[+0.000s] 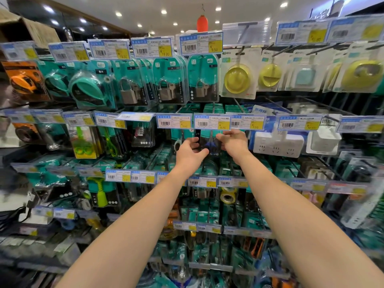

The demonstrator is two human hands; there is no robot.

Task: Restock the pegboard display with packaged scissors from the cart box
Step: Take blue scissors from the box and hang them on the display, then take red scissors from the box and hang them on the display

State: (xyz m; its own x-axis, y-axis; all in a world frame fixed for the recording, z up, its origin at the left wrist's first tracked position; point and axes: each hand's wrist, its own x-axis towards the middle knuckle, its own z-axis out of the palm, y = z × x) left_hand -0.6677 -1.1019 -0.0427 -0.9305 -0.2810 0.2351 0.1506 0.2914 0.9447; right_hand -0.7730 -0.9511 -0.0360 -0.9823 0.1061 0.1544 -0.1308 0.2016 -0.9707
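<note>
A packaged pair of scissors (209, 144) with blue handles on a dark and teal card hangs in the middle row of the pegboard display (291, 100), just below the price tag marked 4.00 (212, 121). My left hand (190, 151) grips the pack's left edge, thumb in front. On the pack's right edge, my right hand (233, 142) holds it with curled fingers. Both arms reach up from the bottom of the view. The cart box is out of sight.
Padlock packs (166, 84) and tape measures (89, 88) hang in the row above, yellow hooks (236, 77) to their right. White power strips (278, 144) hang right of my hands. Green scissors (85, 144) hang at left. Peg hooks jut out between rows.
</note>
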